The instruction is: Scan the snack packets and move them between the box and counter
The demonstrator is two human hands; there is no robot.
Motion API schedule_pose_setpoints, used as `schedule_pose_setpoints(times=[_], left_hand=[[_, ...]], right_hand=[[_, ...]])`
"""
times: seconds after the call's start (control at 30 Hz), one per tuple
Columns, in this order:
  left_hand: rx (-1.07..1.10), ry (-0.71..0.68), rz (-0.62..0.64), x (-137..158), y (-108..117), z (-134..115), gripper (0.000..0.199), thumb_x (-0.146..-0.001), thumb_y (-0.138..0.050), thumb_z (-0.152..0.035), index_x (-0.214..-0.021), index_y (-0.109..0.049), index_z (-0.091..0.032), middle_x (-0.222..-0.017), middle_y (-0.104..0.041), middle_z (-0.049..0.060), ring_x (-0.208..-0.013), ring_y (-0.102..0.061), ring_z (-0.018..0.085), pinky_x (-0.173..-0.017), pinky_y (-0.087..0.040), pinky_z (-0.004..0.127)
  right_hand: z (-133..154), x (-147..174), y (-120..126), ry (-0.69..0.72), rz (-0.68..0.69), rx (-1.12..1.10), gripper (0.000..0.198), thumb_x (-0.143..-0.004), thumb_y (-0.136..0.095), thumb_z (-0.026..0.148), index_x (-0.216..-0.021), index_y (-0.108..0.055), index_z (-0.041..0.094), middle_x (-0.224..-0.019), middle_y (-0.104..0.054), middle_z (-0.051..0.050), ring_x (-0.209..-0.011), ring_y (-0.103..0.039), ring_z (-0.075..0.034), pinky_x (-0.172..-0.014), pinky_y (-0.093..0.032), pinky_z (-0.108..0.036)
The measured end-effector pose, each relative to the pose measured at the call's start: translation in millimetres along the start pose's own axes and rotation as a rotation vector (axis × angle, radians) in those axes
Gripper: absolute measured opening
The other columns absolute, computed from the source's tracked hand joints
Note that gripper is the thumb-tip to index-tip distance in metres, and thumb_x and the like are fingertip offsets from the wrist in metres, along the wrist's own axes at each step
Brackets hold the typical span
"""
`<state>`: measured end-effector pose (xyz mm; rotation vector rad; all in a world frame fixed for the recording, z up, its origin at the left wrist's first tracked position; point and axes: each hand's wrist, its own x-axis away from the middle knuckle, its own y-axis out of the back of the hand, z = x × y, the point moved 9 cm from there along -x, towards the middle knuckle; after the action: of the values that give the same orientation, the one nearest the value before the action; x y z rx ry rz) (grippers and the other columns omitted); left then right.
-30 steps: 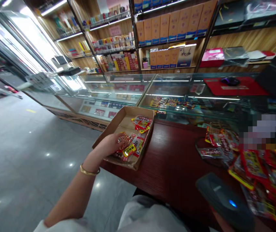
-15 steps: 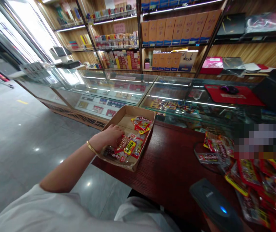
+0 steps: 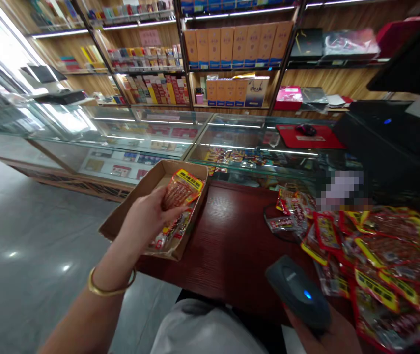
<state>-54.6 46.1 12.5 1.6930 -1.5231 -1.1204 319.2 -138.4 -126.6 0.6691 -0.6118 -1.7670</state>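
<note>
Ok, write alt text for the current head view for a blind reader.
The left hand grasps a shiny packet at an open cardboard box, while the right hand holds a dark handheld scanner. More packets lie heaped on the red-brown table at right.

Left arm's reaching out bare, wrist pretty much straight, left hand (image 3: 145,214) over at the table's (image 3: 232,236) left end, knuckles up, thumb and fingers pinched. Right hand (image 3: 337,337) is down by the near edge, curled in a grip, only partly visible.

Shop: glass display counters (image 3: 52,156), lit wall shelves (image 3: 315,78), rows of boxed goods (image 3: 233,46), handheld scanner (image 3: 298,292).
</note>
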Motion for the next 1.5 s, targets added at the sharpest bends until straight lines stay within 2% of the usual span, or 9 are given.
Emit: schedule_pose_setpoints(times=[0.13, 0.27, 0.4, 0.53, 0.67, 0.87, 1.2, 1.33, 1.5], left_hand=[[0.587, 0.002, 0.196, 19.5, -83.4, -54.9, 0.033, -0.075, -0.074, -0.047, -0.091, -0.065, -0.019, -0.071, -0.063, -0.002, -0.060, -0.051, 0.015, -0.056, -0.037, 0.024], [0.740, 0.029, 0.349, 35.3, -146.1, -82.8, 0.031, -0.079, -0.069, -0.042, -0.097, -0.064, -0.017, -0.078, -0.066, 0.000, -0.065, -0.055, 0.015, -0.061, -0.043, 0.024], [0.878, 0.122, 0.567, 49.5, -180.8, -85.4, 0.033, -0.075, -0.073, -0.038, -0.097, -0.067, -0.015, -0.079, -0.070, 0.001, -0.067, -0.061, 0.016, -0.061, -0.048, 0.025], [0.938, 0.233, 0.610, 53.8, -189.3, -70.3, 0.028, -0.072, -0.075, -0.039, -0.085, -0.070, -0.015, -0.070, -0.069, 0.000, -0.059, -0.061, 0.015, -0.055, -0.047, 0.025], [0.929, 0.232, 0.575, 50.8, -191.5, -59.7, 0.025, -0.073, -0.070, -0.036, -0.083, -0.069, -0.014, -0.068, -0.068, 0.000, -0.057, -0.059, 0.013, -0.054, -0.044, 0.023], [1.063, 0.281, 0.705, 54.6, -198.9, -58.2, 0.029, -0.070, -0.054, -0.026, -0.090, -0.071, -0.014, -0.069, -0.069, 0.000, -0.058, -0.061, 0.014, -0.057, -0.047, 0.024], [1.058, 0.322, 0.719, 51.9, -197.1, -47.2, 0.018, -0.070, -0.062, -0.028, -0.076, -0.070, -0.014, -0.063, -0.066, 0.001, -0.054, -0.056, 0.011, -0.051, -0.040, 0.021], [1.055, 0.324, 0.720, 51.1, -201.0, -46.2, 0.018, -0.069, -0.062, -0.027, -0.078, -0.070, -0.014, -0.063, -0.066, -0.001, -0.053, -0.056, 0.011, -0.052, -0.041, 0.021], [1.092, 0.307, 0.760, 56.1, -213.6, -60.1, 0.036, -0.067, -0.058, -0.025, -0.098, -0.073, -0.015, -0.078, -0.075, 0.002, -0.065, -0.066, 0.017, -0.062, -0.049, 0.025]], right_hand=[[14.2, 5.7, 9.2, -0.023, -0.099, -0.053, 0.035, -0.082, -0.061, 0.050, -0.092, -0.076, 0.020, -0.089, -0.080, -0.008, -0.082, -0.076, -0.028, -0.080, -0.061, -0.035], [30.0, 9.5, 13.1, 0.084, -0.041, -0.034, 0.028, -0.082, -0.063, 0.043, -0.091, -0.076, 0.020, -0.085, -0.079, -0.008, -0.075, -0.076, -0.026, -0.071, -0.061, -0.031], [33.4, 16.6, 13.3, 0.099, 0.004, -0.015, 0.023, -0.084, -0.061, 0.038, -0.090, -0.075, 0.021, -0.082, -0.078, -0.007, -0.072, -0.075, -0.025, -0.069, -0.061, -0.030], [30.5, 23.5, 3.3, 0.010, 0.025, -0.019, 0.029, -0.083, -0.060, 0.041, -0.097, -0.074, 0.019, -0.090, -0.079, -0.011, -0.082, -0.075, -0.029, -0.080, -0.061, -0.037], [38.0, 22.1, -9.7, 0.007, 0.096, -0.061, 0.030, -0.081, -0.061, 0.037, -0.101, -0.074, 0.019, -0.094, -0.078, -0.011, -0.086, -0.074, -0.029, -0.084, -0.059, -0.038], [48.2, 15.8, -16.5, 0.026, 0.203, -0.068, 0.030, -0.077, -0.064, 0.032, -0.102, -0.075, 0.019, -0.099, -0.079, -0.011, -0.092, -0.075, -0.028, -0.083, -0.059, -0.033], [41.9, 20.4, -10.2, 0.034, 0.363, -0.036, 0.028, -0.081, -0.063, 0.035, -0.099, -0.076, 0.018, -0.094, -0.080, -0.011, -0.081, -0.075, -0.027, -0.077, -0.060, -0.032], [38.5, 21.4, -6.3, 0.000, 0.329, -0.028, 0.029, -0.082, -0.063, 0.037, -0.099, -0.076, 0.018, -0.094, -0.080, -0.012, -0.081, -0.075, -0.027, -0.076, -0.061, -0.032], [44.0, 14.8, -5.4, -0.029, 0.188, -0.062, 0.028, -0.080, -0.063, 0.030, -0.102, -0.076, 0.019, -0.096, -0.080, -0.011, -0.087, -0.075, -0.027, -0.079, -0.060, -0.032]])
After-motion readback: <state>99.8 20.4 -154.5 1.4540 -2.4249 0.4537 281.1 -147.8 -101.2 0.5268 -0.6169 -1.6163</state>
